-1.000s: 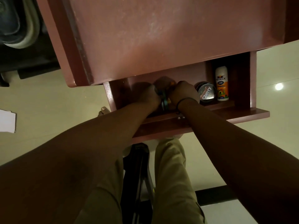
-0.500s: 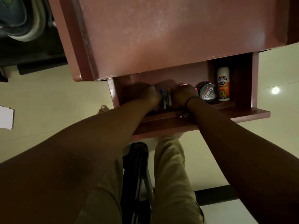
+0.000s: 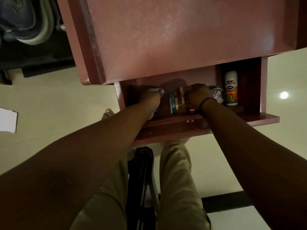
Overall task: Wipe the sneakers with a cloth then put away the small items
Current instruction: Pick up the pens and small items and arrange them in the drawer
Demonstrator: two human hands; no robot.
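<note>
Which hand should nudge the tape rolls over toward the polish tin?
Probably right. The right hand already touches the tape rolls and sits beside the polish tin; the left hand is apart, at the drawer's left end.

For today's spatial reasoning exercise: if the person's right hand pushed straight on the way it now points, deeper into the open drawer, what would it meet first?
Probably the drawer's back wall. The right hand points into the drawer, with the round tin beside it rather than ahead. Depth is unclear.

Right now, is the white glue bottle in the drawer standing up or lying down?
Lying down, it seems. The white glue bottle lies lengthwise on the floor of the open reddish-brown wooden drawer, its whole label facing the camera.
</note>
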